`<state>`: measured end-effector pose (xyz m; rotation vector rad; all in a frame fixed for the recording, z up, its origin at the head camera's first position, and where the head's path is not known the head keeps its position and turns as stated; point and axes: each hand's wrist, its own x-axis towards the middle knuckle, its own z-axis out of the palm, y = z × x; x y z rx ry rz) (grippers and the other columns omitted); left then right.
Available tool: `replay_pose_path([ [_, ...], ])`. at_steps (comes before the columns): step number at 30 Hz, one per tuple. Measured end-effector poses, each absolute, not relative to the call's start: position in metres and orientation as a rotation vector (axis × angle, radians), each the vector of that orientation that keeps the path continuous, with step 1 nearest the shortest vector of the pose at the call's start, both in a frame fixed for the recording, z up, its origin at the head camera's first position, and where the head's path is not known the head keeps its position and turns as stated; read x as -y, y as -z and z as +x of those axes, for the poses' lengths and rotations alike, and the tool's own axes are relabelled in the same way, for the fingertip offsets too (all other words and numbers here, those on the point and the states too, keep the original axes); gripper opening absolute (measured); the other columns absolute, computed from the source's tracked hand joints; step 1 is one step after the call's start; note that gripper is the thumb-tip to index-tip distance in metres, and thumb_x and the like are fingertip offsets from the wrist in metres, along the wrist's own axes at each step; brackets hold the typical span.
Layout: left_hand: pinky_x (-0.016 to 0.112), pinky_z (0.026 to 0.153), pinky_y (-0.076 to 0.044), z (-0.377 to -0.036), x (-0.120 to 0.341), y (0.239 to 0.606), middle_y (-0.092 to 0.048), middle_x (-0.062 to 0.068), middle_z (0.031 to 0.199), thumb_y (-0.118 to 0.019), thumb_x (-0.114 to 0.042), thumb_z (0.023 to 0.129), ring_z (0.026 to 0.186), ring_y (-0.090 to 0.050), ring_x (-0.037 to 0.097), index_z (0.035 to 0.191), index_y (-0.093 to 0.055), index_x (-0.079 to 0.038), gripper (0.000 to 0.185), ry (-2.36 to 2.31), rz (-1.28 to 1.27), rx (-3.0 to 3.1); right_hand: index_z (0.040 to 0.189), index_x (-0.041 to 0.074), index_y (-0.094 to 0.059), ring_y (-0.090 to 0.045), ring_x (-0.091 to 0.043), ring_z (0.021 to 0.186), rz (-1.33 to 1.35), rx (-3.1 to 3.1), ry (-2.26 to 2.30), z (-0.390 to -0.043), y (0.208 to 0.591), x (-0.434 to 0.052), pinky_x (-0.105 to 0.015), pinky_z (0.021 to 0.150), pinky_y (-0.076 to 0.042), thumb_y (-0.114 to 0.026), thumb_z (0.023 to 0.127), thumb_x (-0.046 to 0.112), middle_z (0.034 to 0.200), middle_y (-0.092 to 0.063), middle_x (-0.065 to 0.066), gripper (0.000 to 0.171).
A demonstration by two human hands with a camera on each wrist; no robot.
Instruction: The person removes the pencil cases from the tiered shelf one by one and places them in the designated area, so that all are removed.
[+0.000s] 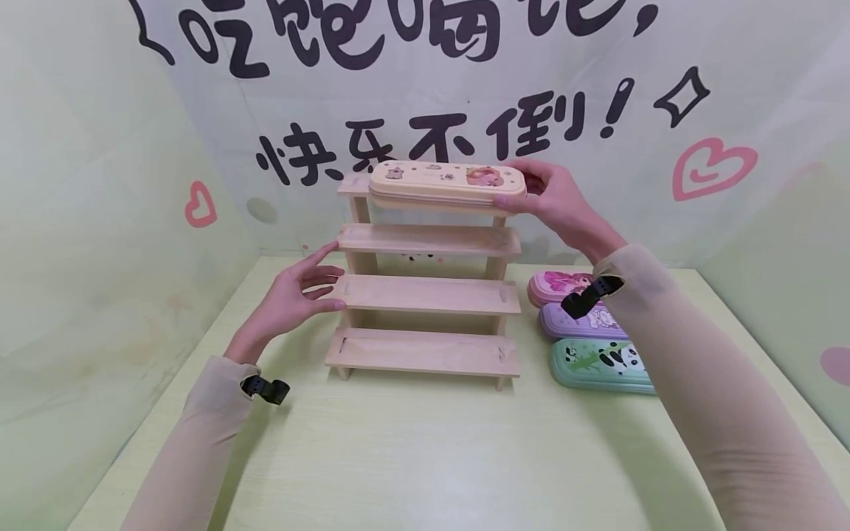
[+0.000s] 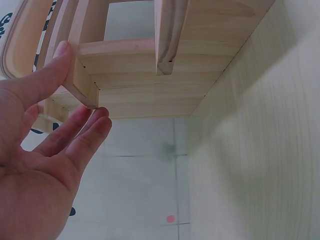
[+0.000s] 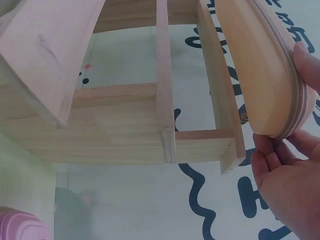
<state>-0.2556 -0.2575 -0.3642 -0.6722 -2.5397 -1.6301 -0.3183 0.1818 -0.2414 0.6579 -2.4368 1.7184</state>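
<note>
A pale orange pencil case (image 1: 438, 183) with cartoon pictures on its lid and a zipper round its side is level with the top tier of a stepped wooden display rack (image 1: 425, 293). My right hand (image 1: 558, 203) grips the case by its right end, thumb in front and fingers behind. In the right wrist view the case (image 3: 265, 70) shows a gap between it and the top board. My left hand (image 1: 292, 295) holds the rack's left end at the middle tiers. From the left wrist, thumb and fingers (image 2: 95, 132) straddle the end of one board.
Right of the rack, pink (image 1: 558, 286), purple (image 1: 578, 321) and green panda (image 1: 600, 365) pencil cases lie in a row on the pale table (image 1: 425, 457), partly behind my right forearm. A printed cloth (image 1: 425, 88) with black lettering hangs close behind the rack.
</note>
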Motion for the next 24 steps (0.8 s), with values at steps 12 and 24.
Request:
replay_pose_path([
  [12, 0.038, 0.107, -0.054, -0.256, 0.258, 0.366, -0.062, 0.020, 0.140, -0.088, 0.003, 0.084, 0.129, -0.060, 0.037, 0.166, -0.037, -0.029, 0.101, 1.643, -0.670, 2.537, 0.151, 0.004, -0.054, -0.057, -0.021, 0.118, 0.611, 2.463, -1.702, -0.291, 0.256, -0.197, -0.017, 0.095, -0.053, -0.082, 0.093, 0.016, 0.137, -0.061, -0.012, 0.065],
  [24, 0.057, 0.110, -0.048, -0.256, 0.257, 0.364, -0.061, 0.021, 0.141, -0.087, 0.004, 0.084, 0.130, -0.059, 0.036, 0.166, -0.037, -0.030, 0.101, 1.666, -0.658, 2.533, 0.145, 0.002, -0.059, -0.058, -0.023, 0.116, 0.670, 2.390, -1.701, -0.260, 0.272, -0.204, -0.018, 0.095, -0.052, -0.082, 0.091, 0.008, 0.134, -0.063, -0.010, 0.059],
])
